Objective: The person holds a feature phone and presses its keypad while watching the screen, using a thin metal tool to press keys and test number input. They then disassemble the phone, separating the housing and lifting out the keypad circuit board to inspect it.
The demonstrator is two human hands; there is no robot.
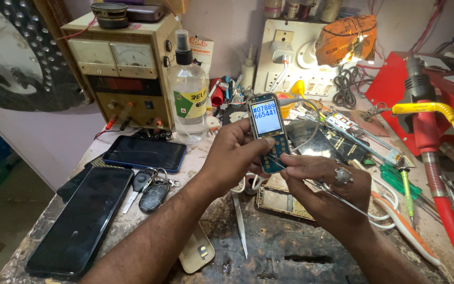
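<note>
Both hands' fingers clamped on bare keypad phone (269, 132): casing off, screen lit blue-white, green board exposed.

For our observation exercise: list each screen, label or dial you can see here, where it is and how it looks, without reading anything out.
Small phone: in both hands, lit blue-white screen.
Clear spray bottle: behind it, green-and-yellow label.
Power supply: back left, beige box, two pale dials.
Dark tablet: blue-edged, screen off.
Large black phone: front left, screen off.
</note>
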